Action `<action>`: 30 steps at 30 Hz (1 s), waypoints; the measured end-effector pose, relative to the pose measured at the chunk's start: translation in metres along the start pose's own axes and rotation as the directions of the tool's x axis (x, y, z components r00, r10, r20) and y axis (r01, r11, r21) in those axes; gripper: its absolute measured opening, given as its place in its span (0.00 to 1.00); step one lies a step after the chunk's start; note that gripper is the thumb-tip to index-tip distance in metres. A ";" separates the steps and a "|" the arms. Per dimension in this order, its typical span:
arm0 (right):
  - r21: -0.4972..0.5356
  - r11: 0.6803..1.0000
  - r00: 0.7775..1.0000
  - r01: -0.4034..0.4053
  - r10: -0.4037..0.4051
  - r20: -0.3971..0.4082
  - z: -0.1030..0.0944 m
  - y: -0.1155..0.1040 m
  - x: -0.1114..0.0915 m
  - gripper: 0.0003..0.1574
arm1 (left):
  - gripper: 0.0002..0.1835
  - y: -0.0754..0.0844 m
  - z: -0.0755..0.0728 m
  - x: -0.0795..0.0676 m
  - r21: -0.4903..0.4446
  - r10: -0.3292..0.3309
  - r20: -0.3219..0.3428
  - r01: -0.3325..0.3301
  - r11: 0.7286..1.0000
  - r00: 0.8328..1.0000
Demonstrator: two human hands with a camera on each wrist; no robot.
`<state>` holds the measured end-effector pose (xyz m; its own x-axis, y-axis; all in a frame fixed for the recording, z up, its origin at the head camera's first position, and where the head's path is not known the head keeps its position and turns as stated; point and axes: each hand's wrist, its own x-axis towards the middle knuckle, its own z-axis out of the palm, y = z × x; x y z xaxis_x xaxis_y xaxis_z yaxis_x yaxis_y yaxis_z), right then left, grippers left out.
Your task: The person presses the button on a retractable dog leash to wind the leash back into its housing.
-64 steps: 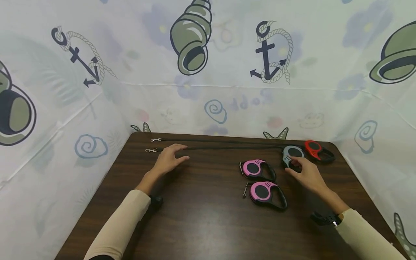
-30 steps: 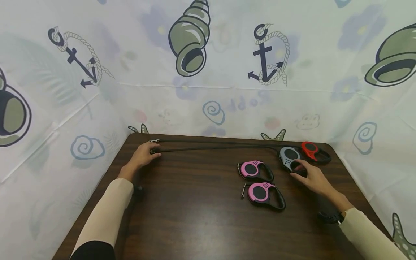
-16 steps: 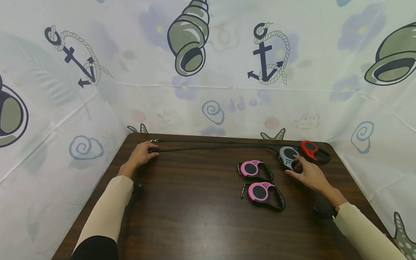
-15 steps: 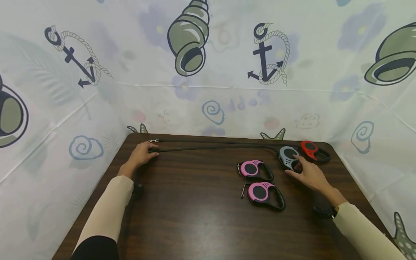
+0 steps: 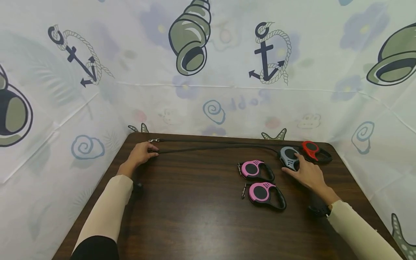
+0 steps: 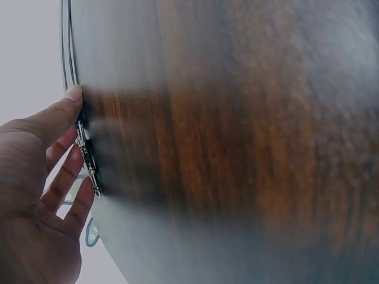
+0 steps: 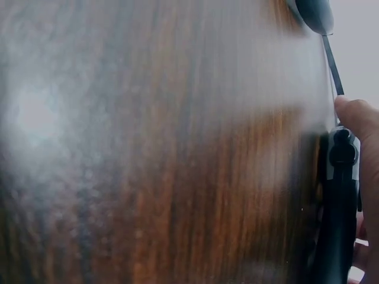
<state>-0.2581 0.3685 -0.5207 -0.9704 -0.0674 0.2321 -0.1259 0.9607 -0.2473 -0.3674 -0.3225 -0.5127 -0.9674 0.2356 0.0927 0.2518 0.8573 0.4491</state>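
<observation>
A grey and black retractable dog leash point(image 5: 288, 156) lies at the right rear of the table, its black cord point(image 5: 208, 148) drawn out to the left. My left hand point(image 5: 139, 154) pinches the cord's far end between thumb and fingers; its metal clip point(image 6: 87, 157) lies along the fingers in the left wrist view. My right hand point(image 5: 309, 176) holds the grey casing, thumb on the near side and fingers over the top and handle. The right wrist view shows the black handle point(image 7: 337, 219) beside the thumb; part of the handle is hidden by the hand in the head view.
Behind the grey leash sits a red retractable leash point(image 5: 311, 147), its cord running left to a silver clip point(image 5: 154, 140). Two pink leashes, one farther back point(image 5: 251, 168) and one nearer point(image 5: 260, 192), lie on the brown table point(image 5: 195, 216). Patterned cloth point(image 5: 156, 108) encloses the table.
My left hand has moved left along the cord to the clip end. The right hand has shifted from the handle up onto the casing. The cord near the casing now curves slightly.
</observation>
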 end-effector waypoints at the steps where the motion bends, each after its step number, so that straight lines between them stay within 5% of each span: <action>1: -0.004 1.000 1.000 -0.002 0.002 -0.004 0.000 0.000 0.000 0.63 | 0.14 0.000 0.000 0.000 -0.001 0.000 -0.001 0.000 1.000 1.000; 15: 0.025 1.000 0.998 -0.008 0.007 0.055 -0.007 0.003 0.006 0.54 | 0.08 -0.003 0.000 -0.001 0.012 -0.007 0.010 0.007 1.000 1.000; 30: 0.058 0.995 0.997 0.076 -0.076 0.003 -0.010 0.013 0.003 0.45 | 0.08 -0.009 -0.007 -0.005 0.020 0.069 0.021 -0.069 0.997 0.997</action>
<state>-0.2608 0.3832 -0.5135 -0.9585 -0.1410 0.2479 -0.2110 0.9355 -0.2835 -0.3647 -0.3350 -0.5111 -0.9470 0.3037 0.1046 0.3187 0.8480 0.4236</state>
